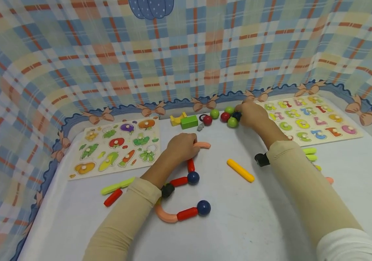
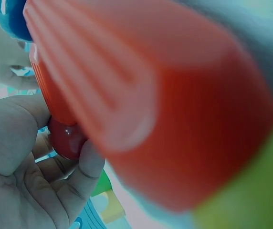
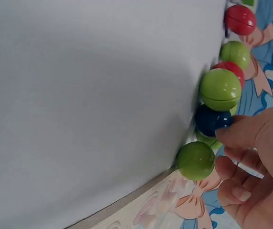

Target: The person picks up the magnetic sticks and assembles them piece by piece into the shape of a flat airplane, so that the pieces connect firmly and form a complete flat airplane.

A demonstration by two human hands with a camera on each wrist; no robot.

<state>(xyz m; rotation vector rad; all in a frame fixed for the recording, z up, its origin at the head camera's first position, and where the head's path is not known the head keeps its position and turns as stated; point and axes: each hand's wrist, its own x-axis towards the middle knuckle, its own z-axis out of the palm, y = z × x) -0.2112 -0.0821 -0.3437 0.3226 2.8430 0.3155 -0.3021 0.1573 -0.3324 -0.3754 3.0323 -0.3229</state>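
Note:
My left hand [image 1: 182, 146] grips a dark red ball [image 2: 66, 138] joined to a ridged red stick [image 1: 191, 165]. A peach curved piece [image 1: 203, 145] sticks out past its fingers. That red stick meets a blue ball [image 1: 193, 178], from which another red stick [image 1: 179, 181] runs back under the left wrist. Nearer me, a peach curve [image 1: 166, 216], a red stick [image 1: 187, 214] and a blue ball [image 1: 203, 207] continue the chain. At the back, my right hand [image 1: 254, 115] pinches a dark blue ball [image 3: 212, 120] with thumb and index finger, among green balls [image 3: 221, 89] and red ones.
A vegetable puzzle board [image 1: 107, 165] lies left, a number puzzle board [image 1: 332, 139] right. A green block [image 1: 189, 122] and yellow piece [image 1: 176, 119] stand by the back curtain. A yellow stick [image 1: 240, 170] lies mid-table; a loose red stick [image 1: 113, 197] lies left.

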